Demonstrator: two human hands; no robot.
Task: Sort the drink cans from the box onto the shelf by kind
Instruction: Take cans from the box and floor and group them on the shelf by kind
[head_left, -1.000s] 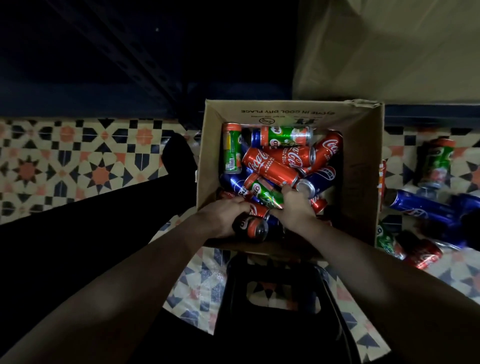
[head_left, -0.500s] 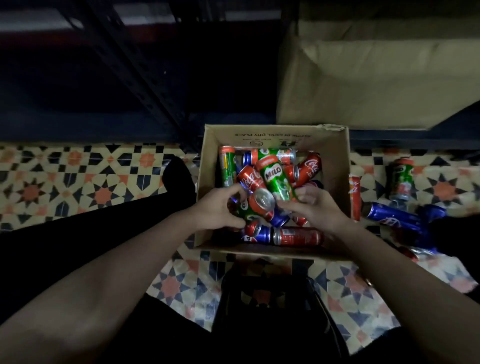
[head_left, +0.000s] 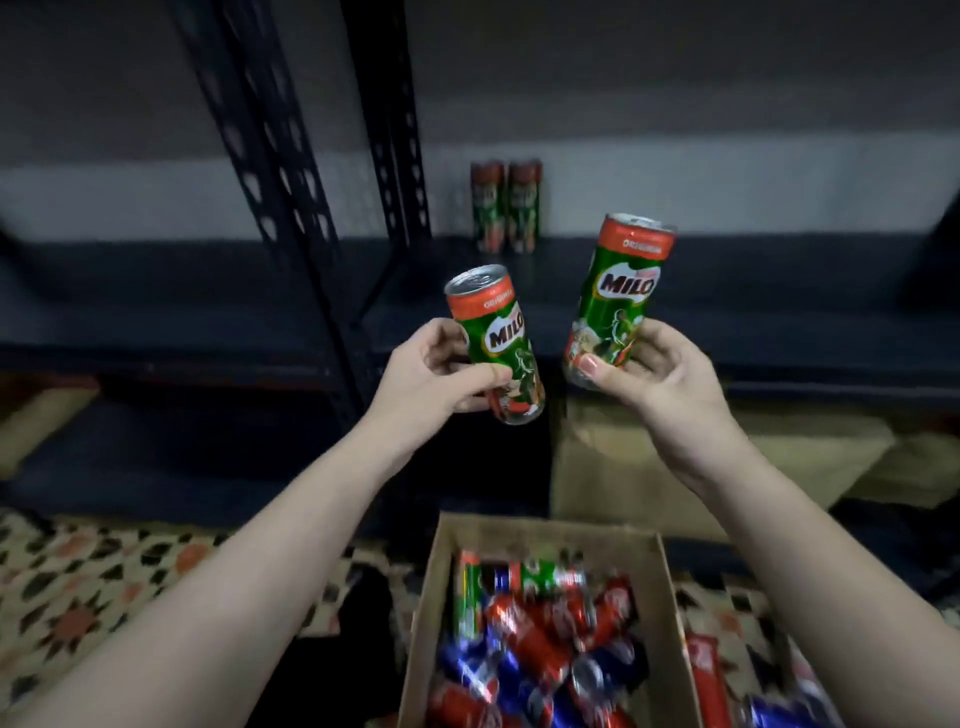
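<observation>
1. Head view: the left hand (head_left: 431, 371) grasps one green Milo can (head_left: 496, 343), the right hand (head_left: 657, 371) grasps a second Milo can (head_left: 618, 296); both are raised in front of the dark shelf (head_left: 727, 291).
2. Two Milo cans (head_left: 506, 205) stand side by side on that shelf.
3. Below, the cardboard box (head_left: 670, 613) holds mixed red, blue and green cans (head_left: 540, 644).
</observation>
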